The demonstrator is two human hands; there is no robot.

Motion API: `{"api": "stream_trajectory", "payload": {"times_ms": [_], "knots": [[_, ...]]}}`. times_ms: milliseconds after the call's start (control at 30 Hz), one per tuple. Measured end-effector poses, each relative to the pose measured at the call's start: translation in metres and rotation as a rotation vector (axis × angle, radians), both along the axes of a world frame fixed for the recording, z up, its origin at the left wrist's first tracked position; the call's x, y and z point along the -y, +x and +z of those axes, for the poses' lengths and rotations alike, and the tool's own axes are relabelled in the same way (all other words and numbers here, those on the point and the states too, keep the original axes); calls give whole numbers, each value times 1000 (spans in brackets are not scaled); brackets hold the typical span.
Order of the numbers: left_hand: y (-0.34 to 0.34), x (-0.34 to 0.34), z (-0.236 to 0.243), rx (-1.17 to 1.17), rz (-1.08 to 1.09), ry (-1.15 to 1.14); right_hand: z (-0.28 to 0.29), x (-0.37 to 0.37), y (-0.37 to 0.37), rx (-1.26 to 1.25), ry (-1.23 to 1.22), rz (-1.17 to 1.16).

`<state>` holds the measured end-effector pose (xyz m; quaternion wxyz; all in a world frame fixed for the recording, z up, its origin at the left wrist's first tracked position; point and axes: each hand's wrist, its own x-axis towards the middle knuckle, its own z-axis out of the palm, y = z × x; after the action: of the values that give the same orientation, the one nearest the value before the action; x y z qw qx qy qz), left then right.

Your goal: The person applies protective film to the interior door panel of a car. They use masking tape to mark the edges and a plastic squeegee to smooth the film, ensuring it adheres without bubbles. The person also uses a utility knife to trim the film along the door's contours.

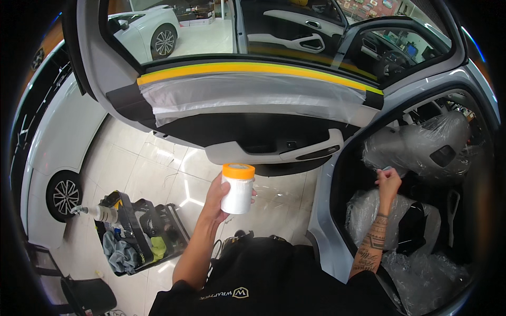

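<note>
Over a glossy tiled floor [124, 147] hangs one open car door [213, 132], its panel edged with one smooth yellow tape strip [211, 69] and one crinkled translucent plastic sheet [247, 95]. Below the door, the left hand [214, 199] encircles one white, orange-banded cylindrical roll [237, 197]; right of the door, near a plastic-wrapped seat [421, 142], the right hand [389, 183] curls, its grip unclear.
</note>
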<state>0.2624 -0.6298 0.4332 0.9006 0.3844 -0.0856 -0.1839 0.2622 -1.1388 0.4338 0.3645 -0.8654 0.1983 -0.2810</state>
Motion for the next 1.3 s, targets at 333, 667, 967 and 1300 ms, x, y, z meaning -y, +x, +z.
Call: {"api": "stream_trajectory", "payload": {"times_ms": [333,667,967,1300], "knots": [[-13,-20,-17,-105,-50,-312,-45,-219,14,-382,417,571],[-32,-34,7,-38,241,-143,49,-368,6,-120,686,1176],[-42,-55,34,226,638,869,40,-402,2,-135,698,1227],[-38,-72,31,255,476,691,48,-403,15,-141,658,1260]]}}
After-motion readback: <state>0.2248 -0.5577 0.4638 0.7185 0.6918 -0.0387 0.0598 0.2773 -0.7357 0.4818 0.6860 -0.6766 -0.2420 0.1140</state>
